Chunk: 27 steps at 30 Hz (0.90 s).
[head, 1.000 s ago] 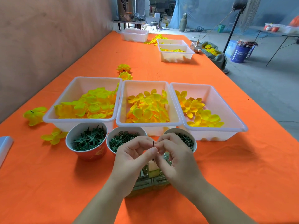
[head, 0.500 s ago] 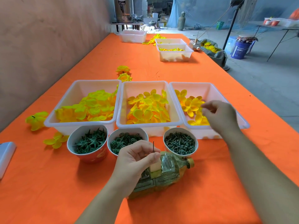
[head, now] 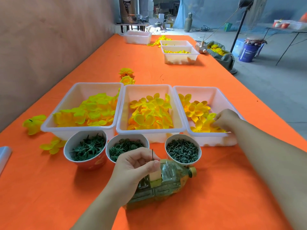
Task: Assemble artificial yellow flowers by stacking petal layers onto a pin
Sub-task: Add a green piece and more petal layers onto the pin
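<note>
In the head view, an orange table (head: pixel 232 196) carried three white trays side by side. The left tray (head: pixel 49 127) held pale yellow-green petal layers (head: pixel 93 110), the middle tray (head: pixel 149 131) held yellow-orange petal layers (head: pixel 149 112), and the right tray (head: pixel 216 90) held smaller yellow petal layers (head: pixel 196 108).

Just in front of the trays stood three cups. The left cup (head: pixel 88 164) was filled with green star-shaped pieces (head: pixel 88 146), the middle cup (head: pixel 107 155) with green rings (head: pixel 124 146), and the right cup (head: pixel 200 153) with dark green pegs (head: pixel 182 151).

The left hand (head: pixel 134 165) hovered near the middle cup and pinched a thin dark pin (head: pixel 152 154) between thumb and forefinger. The pin stood upright, its upper part clear above the fingers. Under that hand a plastic bottle (head: pixel 171 178) lay on its side on the table, with its gold cap pointing right.

The right hand (head: pixel 226 119) reached into the right tray, fingers curled down onto the petal layers at the near end. Whether it had actually gripped one could not be told.

Loose yellow flowers (head: pixel 33 122) lay on the table left of the trays, and two finished blooms (head: pixel 127 76) sat just behind them. More white trays (head: pixel 181 54) stood well apart at the far end.
</note>
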Tool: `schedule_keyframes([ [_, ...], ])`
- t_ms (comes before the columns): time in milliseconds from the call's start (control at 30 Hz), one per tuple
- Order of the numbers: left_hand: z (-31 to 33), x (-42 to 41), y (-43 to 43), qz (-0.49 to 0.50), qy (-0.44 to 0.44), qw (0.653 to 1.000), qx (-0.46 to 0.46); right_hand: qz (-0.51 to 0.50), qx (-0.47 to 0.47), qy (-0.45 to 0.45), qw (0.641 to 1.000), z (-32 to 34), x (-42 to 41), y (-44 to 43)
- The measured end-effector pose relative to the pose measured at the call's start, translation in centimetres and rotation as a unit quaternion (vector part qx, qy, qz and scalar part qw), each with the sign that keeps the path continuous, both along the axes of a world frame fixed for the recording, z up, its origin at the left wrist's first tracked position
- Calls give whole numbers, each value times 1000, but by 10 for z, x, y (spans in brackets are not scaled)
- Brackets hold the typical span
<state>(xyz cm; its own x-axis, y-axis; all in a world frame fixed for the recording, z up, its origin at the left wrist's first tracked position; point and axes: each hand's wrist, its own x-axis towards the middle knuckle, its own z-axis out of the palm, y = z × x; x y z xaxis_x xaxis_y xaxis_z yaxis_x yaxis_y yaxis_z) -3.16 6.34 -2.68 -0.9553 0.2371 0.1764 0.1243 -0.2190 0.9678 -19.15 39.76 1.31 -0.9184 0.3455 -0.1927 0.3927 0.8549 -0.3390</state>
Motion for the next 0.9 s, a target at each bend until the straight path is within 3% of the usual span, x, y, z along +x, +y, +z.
schedule_keyframes([
  [333,1,1,0,-2,-2,1000,14,63,67,35,995,31,10,-3],
  [467,1,2,1,3,-2,1000,22,59,48,121,990,40,16,1],
  [733,9,8,0,8,-15,999,27,74,-110,255,958,57,40,-31],
  [900,18,12,1,17,-50,993,103,164,-296,229,913,72,72,-86],
])
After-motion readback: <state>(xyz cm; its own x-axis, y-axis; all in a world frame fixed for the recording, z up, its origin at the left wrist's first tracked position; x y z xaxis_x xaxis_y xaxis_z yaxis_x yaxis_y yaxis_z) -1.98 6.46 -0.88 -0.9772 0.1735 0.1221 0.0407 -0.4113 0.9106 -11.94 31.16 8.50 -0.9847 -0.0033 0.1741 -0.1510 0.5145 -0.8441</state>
